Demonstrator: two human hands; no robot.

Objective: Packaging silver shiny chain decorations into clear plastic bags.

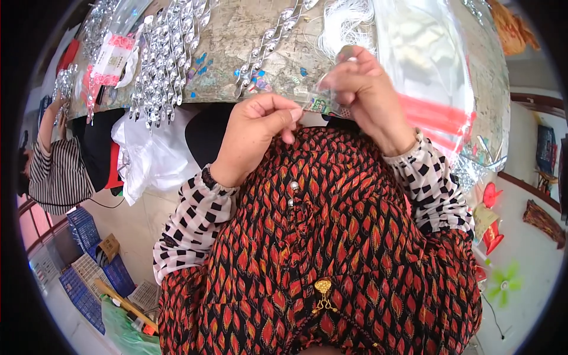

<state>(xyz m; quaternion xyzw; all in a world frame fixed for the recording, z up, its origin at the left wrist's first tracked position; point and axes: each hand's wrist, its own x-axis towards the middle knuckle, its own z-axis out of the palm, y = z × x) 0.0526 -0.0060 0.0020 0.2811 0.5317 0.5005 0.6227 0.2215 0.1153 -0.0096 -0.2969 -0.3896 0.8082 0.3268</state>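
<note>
My left hand (260,133) is closed in a loose fist at the table's near edge, pinching something thin between thumb and forefinger; what it is cannot be made out. My right hand (364,89) is raised just to the right of it, fingers pinched on a small silvery piece (345,54) held over the table. The two hands almost touch. Both sleeves are white with black squares, above a red and black patterned garment.
The worn table (236,35) carries strands of silver beaded pieces (165,53), a white thread bundle (343,23) and a clear plastic bag with a red strip (426,65). Another person in a striped top (56,171) works at the left. Blue crates (89,260) stand on the floor.
</note>
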